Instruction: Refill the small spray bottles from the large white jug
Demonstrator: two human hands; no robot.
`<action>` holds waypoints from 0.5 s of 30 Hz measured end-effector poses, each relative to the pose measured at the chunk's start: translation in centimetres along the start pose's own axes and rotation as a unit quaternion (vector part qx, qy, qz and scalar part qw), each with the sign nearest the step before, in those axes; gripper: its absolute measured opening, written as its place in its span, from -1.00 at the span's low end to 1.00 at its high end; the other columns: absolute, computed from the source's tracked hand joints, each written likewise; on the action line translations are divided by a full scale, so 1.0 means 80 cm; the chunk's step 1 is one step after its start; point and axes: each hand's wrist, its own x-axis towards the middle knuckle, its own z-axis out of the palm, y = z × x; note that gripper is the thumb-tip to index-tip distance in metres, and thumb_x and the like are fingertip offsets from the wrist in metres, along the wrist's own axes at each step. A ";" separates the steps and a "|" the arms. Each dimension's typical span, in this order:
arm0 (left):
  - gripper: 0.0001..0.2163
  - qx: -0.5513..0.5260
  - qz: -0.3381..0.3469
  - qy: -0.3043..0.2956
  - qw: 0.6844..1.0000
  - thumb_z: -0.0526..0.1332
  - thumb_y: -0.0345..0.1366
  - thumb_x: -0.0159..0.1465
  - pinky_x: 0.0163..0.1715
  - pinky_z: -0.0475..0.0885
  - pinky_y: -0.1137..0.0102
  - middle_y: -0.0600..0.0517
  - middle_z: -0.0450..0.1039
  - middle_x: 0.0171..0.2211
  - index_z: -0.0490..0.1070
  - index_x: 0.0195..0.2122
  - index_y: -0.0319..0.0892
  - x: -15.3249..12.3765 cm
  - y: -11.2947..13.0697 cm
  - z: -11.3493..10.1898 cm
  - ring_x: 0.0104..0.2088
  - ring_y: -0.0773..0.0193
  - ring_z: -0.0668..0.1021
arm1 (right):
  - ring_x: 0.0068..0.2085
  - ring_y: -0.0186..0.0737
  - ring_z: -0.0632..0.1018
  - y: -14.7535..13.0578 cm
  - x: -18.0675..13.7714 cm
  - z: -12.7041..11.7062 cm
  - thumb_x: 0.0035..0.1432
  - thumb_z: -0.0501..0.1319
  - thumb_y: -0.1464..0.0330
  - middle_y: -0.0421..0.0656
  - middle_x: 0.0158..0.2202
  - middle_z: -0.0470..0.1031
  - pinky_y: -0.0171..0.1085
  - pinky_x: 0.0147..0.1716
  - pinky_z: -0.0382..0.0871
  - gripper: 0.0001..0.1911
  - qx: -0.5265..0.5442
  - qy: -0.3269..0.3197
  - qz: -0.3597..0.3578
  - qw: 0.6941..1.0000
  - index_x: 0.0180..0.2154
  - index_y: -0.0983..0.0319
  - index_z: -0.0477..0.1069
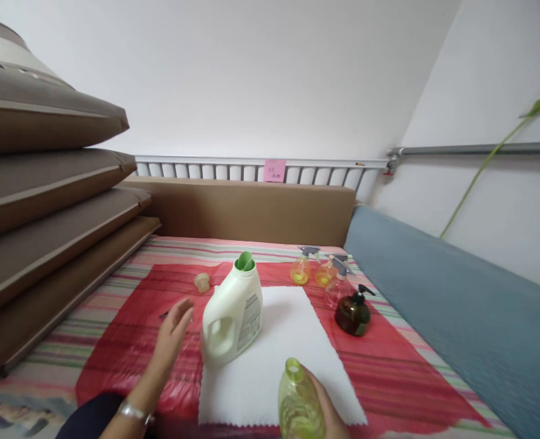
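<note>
My right hand [327,407] is wrapped round a small yellow-green bottle [296,399] with an open neck, held near the bottom edge over a white cloth [292,341]. My left hand [174,332] hovers with fingers apart just left of a white detergent jug [232,314], not touching it. The jug stands on the cloth's left edge and has a green pour spout with no cap on it. A small beige cap [202,281] lies on the red sheet [128,347] behind my left hand.
Three spray bottles [321,272] and a dark brown pump bottle [353,312] stand at the right of the red sheet. Stacked brown cushions [46,231] rise at the left. A blue rolled mat [444,305] lies along the right. A brown board [252,210] closes the back.
</note>
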 end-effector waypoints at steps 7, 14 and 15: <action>-0.61 0.027 0.074 -0.089 0.993 0.28 -0.22 0.01 -0.13 0.40 0.25 -0.08 0.51 -0.19 0.39 -0.13 -0.22 -0.022 0.024 0.062 -0.16 0.05 0.52 | 0.15 0.03 0.34 -0.024 0.013 -0.033 -0.20 0.22 0.42 0.00 0.14 0.29 -0.02 0.12 0.20 -0.19 -0.085 0.070 -0.019 0.994 0.16 0.17 0.07; -0.70 0.118 0.175 -0.053 0.976 0.14 -0.27 0.11 -0.22 0.38 0.37 -0.04 0.52 -0.24 0.36 -0.11 -0.20 -0.006 0.060 0.071 -0.23 0.12 0.53 | 0.15 0.05 0.31 -0.080 0.032 -0.117 -0.17 0.27 0.37 0.00 0.16 0.25 0.05 0.14 0.15 -0.18 -0.204 0.100 -0.053 0.972 0.17 0.16 0.05; -0.70 0.143 0.180 -0.073 0.970 0.13 -0.28 0.12 -0.24 0.37 0.38 -0.02 0.53 -0.25 0.36 -0.10 -0.18 -0.007 0.065 0.070 -0.24 0.13 0.54 | 0.16 0.04 0.30 -0.094 0.036 -0.129 -0.15 0.28 0.37 -0.01 0.17 0.23 0.05 0.15 0.14 -0.18 -0.231 0.098 -0.062 0.966 0.17 0.16 0.04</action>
